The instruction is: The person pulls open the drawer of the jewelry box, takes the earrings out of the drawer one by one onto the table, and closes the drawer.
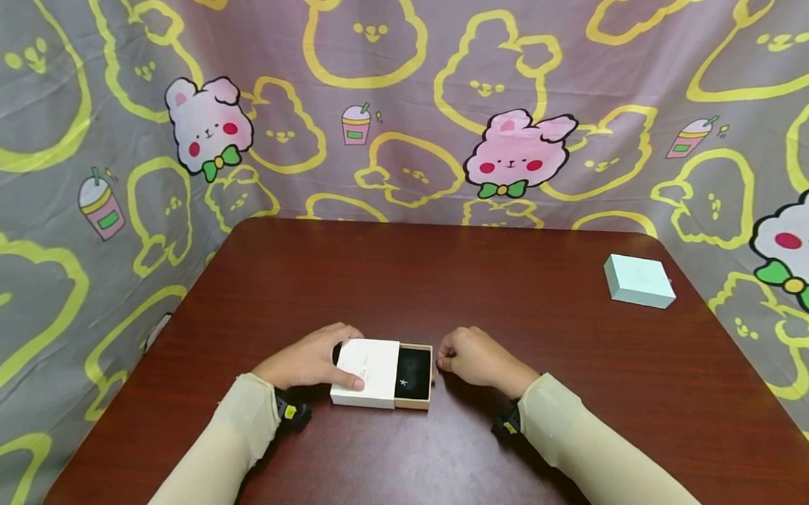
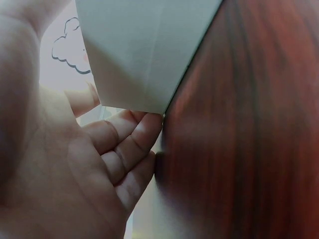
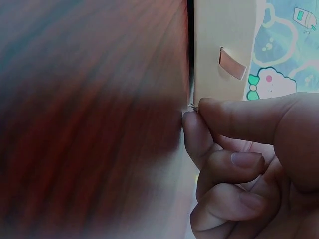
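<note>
A white sliding jewelry box (image 1: 379, 368) lies on the table with its drawer (image 1: 429, 389) partly out to the right. Against the drawer's black lining (image 1: 413, 364) sits a small silvery star-shaped piece (image 1: 403, 383). My left hand (image 1: 308, 360) grips the sleeve's left part, thumb on top and fingers at the far side. Just right of the drawer, my right hand (image 1: 477, 357) pinches a tiny shiny metal piece (image 3: 193, 106) between thumb and index finger; its exact kind I cannot tell. A brown ribbon tab (image 3: 232, 64) sticks out from the drawer's end in the right wrist view.
Another pale box (image 1: 640, 281), closed, lies near the table's right edge toward the back. The dark reddish-brown table (image 1: 417, 283) is bordered behind and at the sides by a patterned curtain (image 1: 411, 94).
</note>
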The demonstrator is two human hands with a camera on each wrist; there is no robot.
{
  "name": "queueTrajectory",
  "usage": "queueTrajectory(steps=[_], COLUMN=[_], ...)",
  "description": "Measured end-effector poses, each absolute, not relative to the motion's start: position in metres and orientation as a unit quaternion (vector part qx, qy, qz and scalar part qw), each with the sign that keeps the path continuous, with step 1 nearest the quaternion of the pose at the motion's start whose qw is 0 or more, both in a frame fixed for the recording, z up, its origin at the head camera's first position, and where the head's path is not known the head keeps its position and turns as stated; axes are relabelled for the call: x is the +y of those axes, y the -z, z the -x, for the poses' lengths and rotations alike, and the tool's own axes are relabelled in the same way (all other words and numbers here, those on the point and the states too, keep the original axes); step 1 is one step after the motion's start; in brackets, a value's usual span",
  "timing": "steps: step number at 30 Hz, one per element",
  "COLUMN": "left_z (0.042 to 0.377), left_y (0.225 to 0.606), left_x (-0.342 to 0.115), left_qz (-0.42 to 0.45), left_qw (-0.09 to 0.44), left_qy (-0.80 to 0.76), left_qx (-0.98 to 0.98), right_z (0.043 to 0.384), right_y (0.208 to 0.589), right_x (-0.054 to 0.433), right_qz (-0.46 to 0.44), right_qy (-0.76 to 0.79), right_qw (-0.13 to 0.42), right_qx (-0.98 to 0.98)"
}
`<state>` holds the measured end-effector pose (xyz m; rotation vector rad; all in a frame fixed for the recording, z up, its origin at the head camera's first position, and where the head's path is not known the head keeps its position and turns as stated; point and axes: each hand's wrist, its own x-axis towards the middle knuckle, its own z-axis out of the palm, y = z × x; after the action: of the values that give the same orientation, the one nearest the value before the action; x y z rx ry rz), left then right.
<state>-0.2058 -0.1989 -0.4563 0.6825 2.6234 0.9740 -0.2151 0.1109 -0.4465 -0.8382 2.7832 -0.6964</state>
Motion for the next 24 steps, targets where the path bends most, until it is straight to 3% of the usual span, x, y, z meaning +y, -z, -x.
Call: queueTrajectory(steps=[24], left_z=[0.2054], left_y=[0.4557], left_x=[-0.1983], left_qz=[-0.229], left_qw=[0.131], left_qy=[-0.33], left_qx=[0.906], right_z=[0.2137], right_y=[0.4465], right_x=[0.1104], right_qz=[0.28], right_qy=[0.237], right_qw=[0.074], right_qx=[0.927])
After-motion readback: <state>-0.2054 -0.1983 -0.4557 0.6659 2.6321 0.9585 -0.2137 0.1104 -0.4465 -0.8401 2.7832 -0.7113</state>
